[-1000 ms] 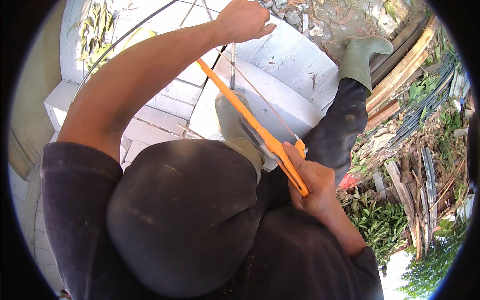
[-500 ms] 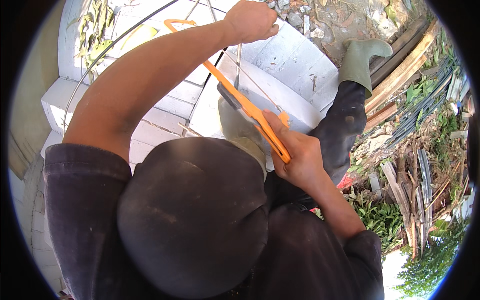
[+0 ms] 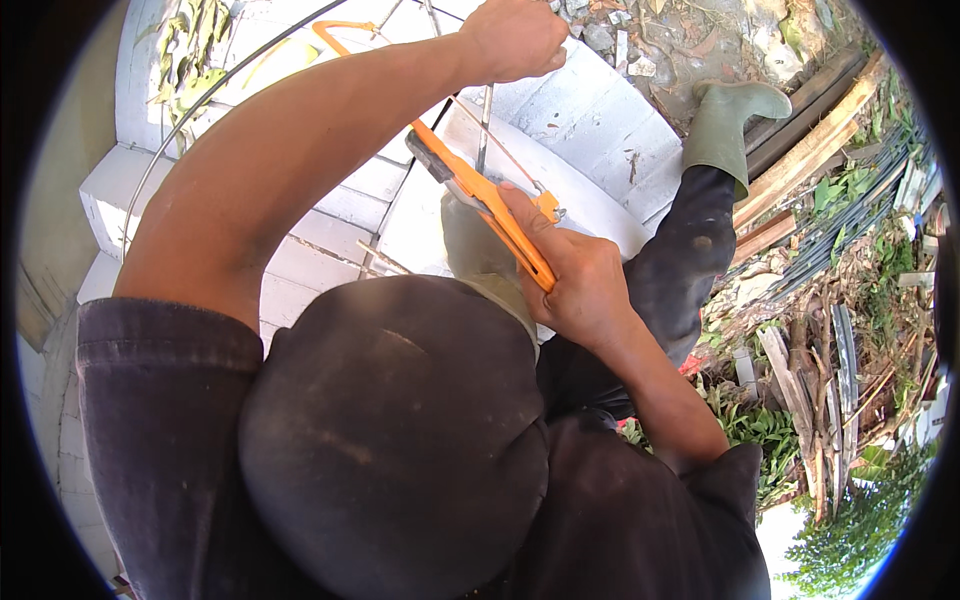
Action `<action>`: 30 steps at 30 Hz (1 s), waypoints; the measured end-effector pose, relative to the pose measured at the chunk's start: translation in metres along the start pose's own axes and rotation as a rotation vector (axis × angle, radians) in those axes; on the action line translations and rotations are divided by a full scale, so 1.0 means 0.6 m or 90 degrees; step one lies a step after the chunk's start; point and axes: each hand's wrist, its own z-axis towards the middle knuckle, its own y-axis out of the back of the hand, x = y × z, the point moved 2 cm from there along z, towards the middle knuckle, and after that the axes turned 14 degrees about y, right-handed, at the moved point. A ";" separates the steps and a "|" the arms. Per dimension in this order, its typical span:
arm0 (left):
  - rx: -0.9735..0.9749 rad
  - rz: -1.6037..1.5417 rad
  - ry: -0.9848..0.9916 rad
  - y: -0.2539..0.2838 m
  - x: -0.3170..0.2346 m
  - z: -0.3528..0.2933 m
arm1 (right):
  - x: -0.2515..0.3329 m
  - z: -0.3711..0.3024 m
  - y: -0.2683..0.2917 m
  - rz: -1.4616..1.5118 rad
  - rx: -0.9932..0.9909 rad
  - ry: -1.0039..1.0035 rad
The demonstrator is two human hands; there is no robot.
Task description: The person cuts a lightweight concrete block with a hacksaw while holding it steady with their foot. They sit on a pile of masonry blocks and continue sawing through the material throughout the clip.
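My right hand [image 3: 580, 285] is wrapped round the handle of an orange hacksaw [image 3: 472, 180], low in the middle. The saw's frame runs up and to the left, passing under my left forearm, and its thin blade [image 3: 512, 158] shows along the right side. My left hand [image 3: 518, 42], at the top, is closed in a fist. A thin metal rod [image 3: 484, 135] comes out from beneath it and crosses the blade; the grip itself is hidden. White blocks [image 3: 570, 165] lie under the saw and rod.
My green rubber boots [image 3: 715, 130] are planted around the blocks. A long dark rod [image 3: 190, 130] curves along the left. Planks [image 3: 805, 150], thin bars [image 3: 850, 215] and broken sticks [image 3: 800, 390] lie on the right, with rubble [image 3: 600, 38] above. My bent knee [image 3: 390, 440] covers the lower middle.
My right hand and the hacksaw have slid up and to the left along the saw's line. My left hand has shifted slightly right, still closed.
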 end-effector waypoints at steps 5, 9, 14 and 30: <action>0.060 -0.011 0.027 0.001 0.010 -0.016 | 0.079 -0.160 0.083 -0.010 0.008 -0.048; 0.048 -0.010 0.013 0.010 0.006 -0.017 | 0.053 -0.137 0.069 0.003 -0.011 -0.018; 0.031 0.009 0.011 -0.001 0.003 -0.009 | -0.004 -0.011 0.003 0.047 -0.015 -0.023; 0.034 0.040 -0.018 -0.002 0.019 -0.004 | 0.036 -0.104 0.045 0.018 -0.011 -0.007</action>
